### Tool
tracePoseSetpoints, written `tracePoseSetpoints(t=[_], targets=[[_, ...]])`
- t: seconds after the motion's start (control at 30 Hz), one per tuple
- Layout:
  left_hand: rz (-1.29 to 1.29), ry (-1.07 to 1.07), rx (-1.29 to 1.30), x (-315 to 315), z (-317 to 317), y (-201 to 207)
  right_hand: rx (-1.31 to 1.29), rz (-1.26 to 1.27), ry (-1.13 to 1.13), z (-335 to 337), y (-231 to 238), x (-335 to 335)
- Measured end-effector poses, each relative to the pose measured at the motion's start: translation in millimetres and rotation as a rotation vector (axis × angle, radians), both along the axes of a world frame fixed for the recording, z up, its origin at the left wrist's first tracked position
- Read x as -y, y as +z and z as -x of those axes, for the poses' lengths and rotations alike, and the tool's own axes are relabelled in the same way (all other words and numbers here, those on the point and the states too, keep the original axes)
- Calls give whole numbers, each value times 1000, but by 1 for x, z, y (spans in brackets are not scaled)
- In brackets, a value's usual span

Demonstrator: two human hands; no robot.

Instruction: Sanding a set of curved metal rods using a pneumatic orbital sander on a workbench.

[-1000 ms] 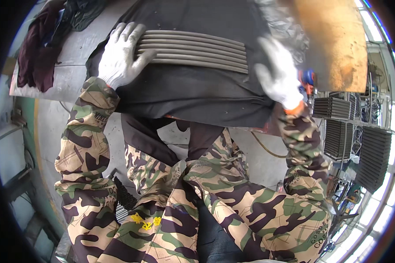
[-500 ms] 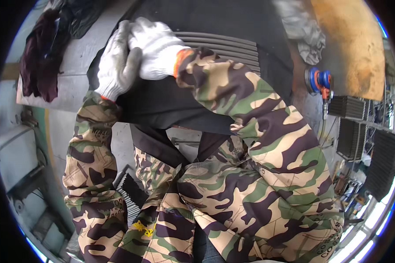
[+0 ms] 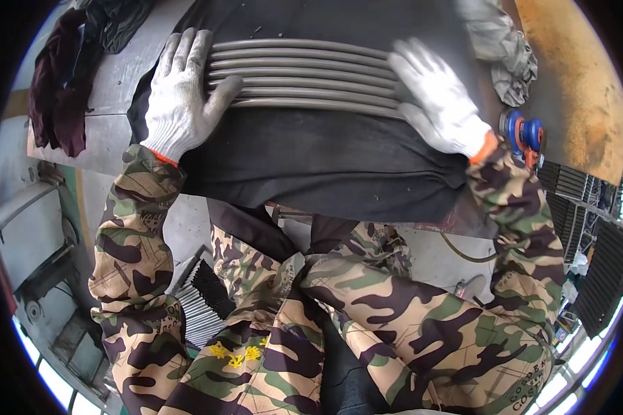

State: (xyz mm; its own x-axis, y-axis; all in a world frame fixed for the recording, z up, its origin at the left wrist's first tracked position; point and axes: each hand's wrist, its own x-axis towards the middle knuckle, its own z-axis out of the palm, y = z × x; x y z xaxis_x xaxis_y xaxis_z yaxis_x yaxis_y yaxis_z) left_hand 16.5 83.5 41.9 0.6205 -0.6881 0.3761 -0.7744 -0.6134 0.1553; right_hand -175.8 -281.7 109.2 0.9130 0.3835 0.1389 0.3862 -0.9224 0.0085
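Observation:
Several grey metal rods point(image 3: 304, 72) lie side by side across a black cloth point(image 3: 291, 149) spread over the table. My left hand point(image 3: 180, 90), in a white knit glove with an orange cuff edge, lies flat at their left ends with the fingers stretched out and the thumb over the lower rods. At the right ends is my right hand point(image 3: 439, 100), gloved the same way, its fingers spread and slightly blurred, the fingertips against the rod ends. Neither hand is wrapped around a rod.
A blue and orange air sander point(image 3: 522, 131) sits right of the cloth, near a crumpled grey cloth point(image 3: 502, 55) and a brown stained board point(image 3: 574, 83). Dark red cloth point(image 3: 59, 97) lies at the left. Stacked ribbed pieces point(image 3: 204, 304) stand low by my left leg.
My right hand has moved from beside the left hand across to the right ends of the rods, uncovering them. The left hand stays at the left, its fingers now pointing away over the rod ends.

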Motion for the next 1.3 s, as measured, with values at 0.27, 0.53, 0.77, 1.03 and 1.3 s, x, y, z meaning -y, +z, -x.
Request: tracePoseSetpoints(t=[0.27, 0.53, 0.77, 1.03, 1.3], targets=[[38, -105, 90, 7, 1, 8, 52, -69, 61, -82, -28, -101], [229, -111, -128, 30, -16, -24, 206, -297, 16, -160, -73, -148], [-47, 49, 61, 14, -16, -14, 91, -95, 10, -72, -32, -48], [-56, 168, 64, 8, -14, 2, 19, -32, 52, -29, -14, -51], [313, 12, -102, 47, -38, -43, 78, -133, -34, -120, -35, -168]])
